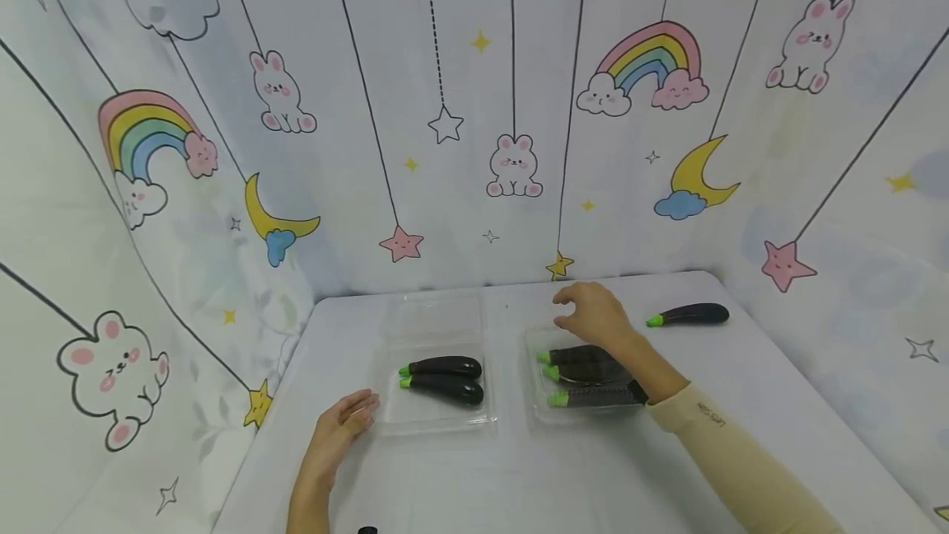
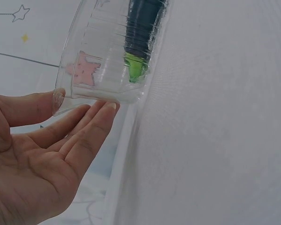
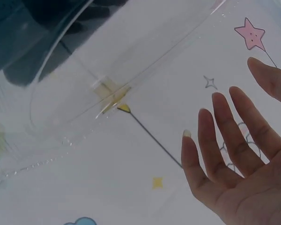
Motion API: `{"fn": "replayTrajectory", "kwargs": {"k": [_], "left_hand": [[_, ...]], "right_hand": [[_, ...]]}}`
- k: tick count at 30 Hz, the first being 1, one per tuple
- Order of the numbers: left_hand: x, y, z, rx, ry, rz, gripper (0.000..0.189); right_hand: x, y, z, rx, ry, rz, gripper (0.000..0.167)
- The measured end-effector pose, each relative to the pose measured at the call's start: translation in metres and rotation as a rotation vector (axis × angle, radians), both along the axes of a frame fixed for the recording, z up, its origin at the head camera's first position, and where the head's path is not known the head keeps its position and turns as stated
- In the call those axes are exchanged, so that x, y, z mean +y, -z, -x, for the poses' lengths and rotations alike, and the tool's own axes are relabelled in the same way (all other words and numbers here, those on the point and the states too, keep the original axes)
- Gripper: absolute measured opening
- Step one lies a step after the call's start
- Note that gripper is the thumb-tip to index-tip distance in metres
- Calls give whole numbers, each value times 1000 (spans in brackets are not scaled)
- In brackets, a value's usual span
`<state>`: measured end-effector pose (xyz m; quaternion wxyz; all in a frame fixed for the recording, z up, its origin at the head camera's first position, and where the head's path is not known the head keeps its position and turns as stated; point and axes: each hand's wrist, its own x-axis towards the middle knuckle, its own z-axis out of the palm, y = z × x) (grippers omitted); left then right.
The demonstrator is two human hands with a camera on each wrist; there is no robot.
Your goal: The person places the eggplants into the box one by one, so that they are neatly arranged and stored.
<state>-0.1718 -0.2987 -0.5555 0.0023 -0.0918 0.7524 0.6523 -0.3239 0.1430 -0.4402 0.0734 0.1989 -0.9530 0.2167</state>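
My left hand (image 1: 337,433) is at the left side of a clear plastic box (image 1: 437,427). In the left wrist view its thumb meets the box's rim, and its nearly straight fingers touch the wall. Two dark eggplants (image 1: 445,367) with bright green stems lie side by side in that box. My right hand (image 1: 596,316) is raised over the back of a second clear box (image 1: 544,416), fingers spread and holding nothing in the right wrist view. Several eggplants (image 1: 593,396) lie in this second box, partly hidden by my right forearm.
A single eggplant (image 1: 689,315) lies on the white table (image 1: 474,484) at the back right. Behind the left box, its clear lid (image 1: 433,297) lies folded back. A cartoon-printed curtain (image 1: 445,188) encloses the table's back and sides. A small dark object (image 1: 366,530) shows at the bottom edge.
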Motion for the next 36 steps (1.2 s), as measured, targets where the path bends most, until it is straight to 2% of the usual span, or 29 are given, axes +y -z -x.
{"fn": "replayTrajectory", "kwargs": {"k": [18,25,36], "left_hand": [[0,-1,-3,-6,-14,-32,47],[1,0,0,-2,-21,-17,47],[0,2,0,13,-19,-27,46]], "right_hand": [[63,5,25,44,67,-14,29],[99,24,41,62,132,-20,27],[152,59,66,7,215,-61,32]]}}
